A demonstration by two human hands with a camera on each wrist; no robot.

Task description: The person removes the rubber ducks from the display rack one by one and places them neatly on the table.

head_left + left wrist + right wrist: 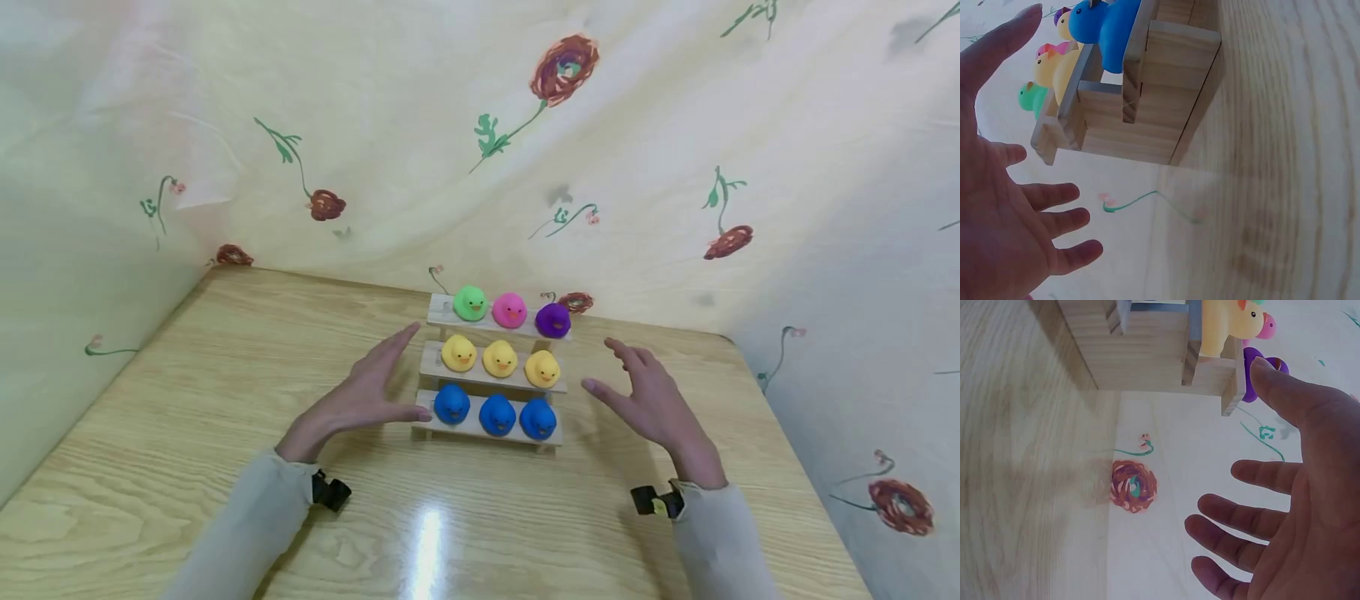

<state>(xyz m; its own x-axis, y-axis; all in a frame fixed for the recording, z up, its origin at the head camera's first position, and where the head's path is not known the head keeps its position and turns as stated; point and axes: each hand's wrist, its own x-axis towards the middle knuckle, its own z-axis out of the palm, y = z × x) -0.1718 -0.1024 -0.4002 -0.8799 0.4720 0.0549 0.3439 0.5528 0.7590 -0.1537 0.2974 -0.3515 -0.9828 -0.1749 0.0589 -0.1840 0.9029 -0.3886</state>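
Note:
A three-tier wooden stand holds toy ducks in rows. Blue ducks fill its lowest step, yellow ducks the middle one. Along the top sit a green duck, a pink duck and a purple duck. My left hand hovers at the stand's left side with fingers spread, its thumb tip overlapping the lowest step's end in the head view. On the other side, my right hand is apart from the stand, fingers loosely extended. Both palms face the stand and hold nothing.
The stand rests on a light wood-grain table toward its back edge. A flower-printed cloth hangs behind the table and along both sides. Dark wrist cameras are strapped over the sleeves.

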